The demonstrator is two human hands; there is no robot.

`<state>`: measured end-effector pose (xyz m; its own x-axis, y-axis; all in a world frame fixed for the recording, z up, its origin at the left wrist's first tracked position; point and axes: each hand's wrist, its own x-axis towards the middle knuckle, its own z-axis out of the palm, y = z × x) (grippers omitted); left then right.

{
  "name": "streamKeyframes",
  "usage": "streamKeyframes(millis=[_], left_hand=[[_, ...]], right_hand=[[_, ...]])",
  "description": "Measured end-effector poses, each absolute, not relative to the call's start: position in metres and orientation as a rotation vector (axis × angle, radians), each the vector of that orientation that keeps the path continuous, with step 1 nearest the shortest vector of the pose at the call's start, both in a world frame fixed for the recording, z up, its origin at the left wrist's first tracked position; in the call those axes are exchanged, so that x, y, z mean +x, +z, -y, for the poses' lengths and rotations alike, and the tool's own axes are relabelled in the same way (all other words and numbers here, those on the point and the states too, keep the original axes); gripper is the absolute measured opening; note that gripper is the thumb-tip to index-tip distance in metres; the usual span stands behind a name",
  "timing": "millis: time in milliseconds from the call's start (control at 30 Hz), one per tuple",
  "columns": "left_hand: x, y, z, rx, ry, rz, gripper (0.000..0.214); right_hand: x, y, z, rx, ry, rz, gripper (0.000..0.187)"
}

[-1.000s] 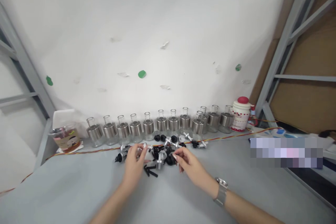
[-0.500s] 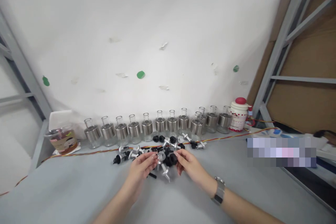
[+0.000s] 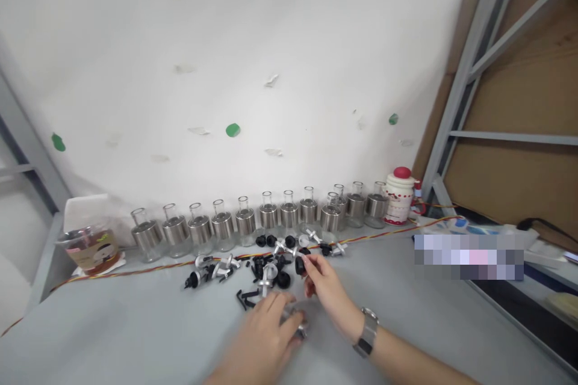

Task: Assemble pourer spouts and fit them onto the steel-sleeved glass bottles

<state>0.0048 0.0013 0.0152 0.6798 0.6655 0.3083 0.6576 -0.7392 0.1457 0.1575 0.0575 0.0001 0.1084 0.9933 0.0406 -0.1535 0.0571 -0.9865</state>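
Observation:
My right hand (image 3: 321,281) pinches a round black cap (image 3: 299,264) between thumb and fingertips, just right of the pile of parts. Lower and nearer to me, my left hand (image 3: 270,332) curls palm-down around a silver spout piece (image 3: 301,329), most of which its fingers hide. Beyond the left hand, a loose pile holds silver spouts (image 3: 265,281), black caps (image 3: 283,280) and thin black strips (image 3: 246,299). More silver and black parts (image 3: 192,280) lie to the left of the pile.
Glass bottles with metal collars (image 3: 200,228) stand in a row along the white wall. A drink cup (image 3: 94,251) is at the left end, a white and red jar (image 3: 400,198) at the right. A twisted red-yellow wire (image 3: 149,267) crosses the grey table (image 3: 135,325).
My left hand has come down toward me, away from the pile, with the silver spout piece. My right hand stays near the pile with the black cap. The view has shifted slightly right.

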Motion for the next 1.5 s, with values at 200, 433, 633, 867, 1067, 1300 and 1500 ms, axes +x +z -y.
streamKeyframes(millis=[200,433,633,867,1067,1300,1500], left_hand=[[-0.005,0.013,-0.015,2.372,0.925,-1.127,0.027],[-0.007,0.036,-0.022,0.917,1.291,-0.931,0.025],[0.005,0.031,-0.015,0.774,1.201,-0.959,0.028],[0.007,0.032,-0.01,1.081,1.235,-1.026,0.034],[0.001,0.032,-0.014,1.216,1.085,-1.008,0.041],[0.002,0.023,-0.018,1.052,1.037,-0.958,0.039],[0.002,0.014,-0.017,1.323,1.112,-0.885,0.04]], right_hand=[[0.161,0.0,-0.064,-1.091,1.13,1.05,0.043],[0.158,0.015,-0.034,-0.984,0.836,1.493,0.018],[0.155,0.02,-0.007,-0.661,0.298,2.092,0.025],[0.154,0.033,-0.002,-0.631,-0.155,2.202,0.019],[0.155,0.036,-0.002,-0.642,-0.21,2.256,0.022],[0.158,0.038,-0.006,-0.686,-0.217,2.216,0.025],[0.159,0.031,-0.008,-0.722,-0.118,2.18,0.026]])
